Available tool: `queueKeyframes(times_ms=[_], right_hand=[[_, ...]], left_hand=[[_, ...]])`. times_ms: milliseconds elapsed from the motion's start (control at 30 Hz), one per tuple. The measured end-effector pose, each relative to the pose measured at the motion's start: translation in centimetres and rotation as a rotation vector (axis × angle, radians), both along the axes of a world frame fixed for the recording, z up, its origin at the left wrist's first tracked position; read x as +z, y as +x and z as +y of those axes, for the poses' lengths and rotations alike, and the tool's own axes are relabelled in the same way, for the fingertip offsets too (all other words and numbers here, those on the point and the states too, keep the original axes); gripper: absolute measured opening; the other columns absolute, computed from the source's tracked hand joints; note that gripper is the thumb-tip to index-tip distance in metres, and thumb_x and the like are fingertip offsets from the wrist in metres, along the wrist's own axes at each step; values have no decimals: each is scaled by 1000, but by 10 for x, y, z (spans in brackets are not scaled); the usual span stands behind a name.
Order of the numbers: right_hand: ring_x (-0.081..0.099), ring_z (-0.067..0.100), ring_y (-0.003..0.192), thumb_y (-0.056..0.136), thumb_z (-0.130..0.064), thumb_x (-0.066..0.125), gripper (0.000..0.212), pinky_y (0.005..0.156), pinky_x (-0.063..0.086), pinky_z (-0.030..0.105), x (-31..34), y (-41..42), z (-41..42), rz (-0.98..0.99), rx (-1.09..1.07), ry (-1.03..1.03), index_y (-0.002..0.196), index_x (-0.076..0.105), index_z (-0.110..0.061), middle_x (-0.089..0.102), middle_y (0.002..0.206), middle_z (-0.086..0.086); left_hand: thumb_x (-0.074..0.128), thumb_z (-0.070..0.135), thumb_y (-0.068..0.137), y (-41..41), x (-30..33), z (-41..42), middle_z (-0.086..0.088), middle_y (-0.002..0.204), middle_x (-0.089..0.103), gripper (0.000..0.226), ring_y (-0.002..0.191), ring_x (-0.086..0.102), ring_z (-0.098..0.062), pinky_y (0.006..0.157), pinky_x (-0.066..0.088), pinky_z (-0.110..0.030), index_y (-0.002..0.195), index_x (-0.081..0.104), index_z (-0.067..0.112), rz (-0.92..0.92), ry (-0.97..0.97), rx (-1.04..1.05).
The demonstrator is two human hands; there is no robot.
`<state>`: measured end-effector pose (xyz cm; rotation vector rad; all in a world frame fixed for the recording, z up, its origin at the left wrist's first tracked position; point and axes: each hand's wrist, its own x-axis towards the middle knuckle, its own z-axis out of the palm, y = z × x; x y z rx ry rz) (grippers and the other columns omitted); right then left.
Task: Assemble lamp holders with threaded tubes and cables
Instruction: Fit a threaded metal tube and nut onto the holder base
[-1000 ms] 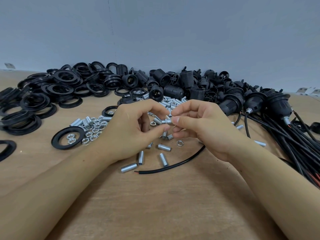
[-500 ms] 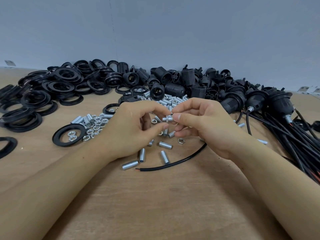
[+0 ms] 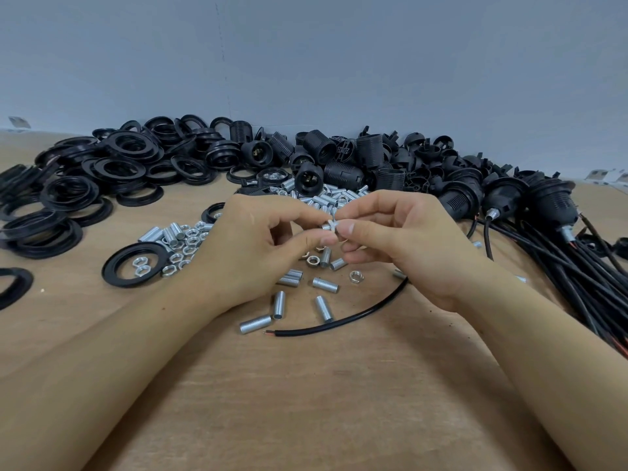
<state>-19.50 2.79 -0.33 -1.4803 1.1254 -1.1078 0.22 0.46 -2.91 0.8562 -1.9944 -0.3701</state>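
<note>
You pinch tube w/ left hand, nut w/ right hand; holders wired, loads left.

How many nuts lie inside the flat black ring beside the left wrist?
2, both in the ring's left half: one nut, another nut just below it. None seems hidden there.

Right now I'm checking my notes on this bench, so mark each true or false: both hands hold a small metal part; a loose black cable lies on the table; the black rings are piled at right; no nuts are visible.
1. Both hands pinch a small metal part: true; left hand and right hand meet on the threaded tube.
2. Loose black cable on the table: true.
3. Black rings at right: false; they are at left.
4. No nuts: false; nuts lie by the left hand.
</note>
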Motion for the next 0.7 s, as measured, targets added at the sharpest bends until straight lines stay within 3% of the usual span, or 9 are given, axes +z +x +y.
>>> queueKeyframes(times_ms=[233,367,467,600,700], right_hand=[[68,15,64,84,-5,72,2,62,56,22,-1,-3,-2,21,-43,-22,85,73,-6,72,72,9],[70,17,66,82,-5,73,5,63,56,22,-1,-3,-1,48,8,4,86,72,-6,73,73,10],[71,19,66,80,-2,75,8,63,57,21,-1,-3,-1,47,6,-22,86,72,-8,73,75,10],[68,19,64,82,-7,76,5,62,58,26,-4,-4,-6,106,-111,-62,83,73,-11,71,71,8],[64,12,68,86,-20,72,4,68,56,30,-11,-15,-18,430,-381,-219,84,68,-21,67,74,-6]], left_hand=[[75,23,87,1,1,-1,9,73,69,8,60,60,-18,57,48,-34,95,78,21,-9,-31,54],[74,20,89,0,1,2,10,67,66,5,58,56,-18,55,47,-30,93,77,21,-16,-12,59],[75,18,88,1,4,3,22,67,62,3,61,56,-14,56,45,-20,89,75,21,-29,-16,61],[72,21,87,2,0,-3,19,79,60,2,84,52,-10,77,40,-24,85,71,20,-141,-63,231],[68,25,87,9,-4,-12,7,97,63,11,104,47,-22,92,36,-31,97,70,20,-233,-68,426]])
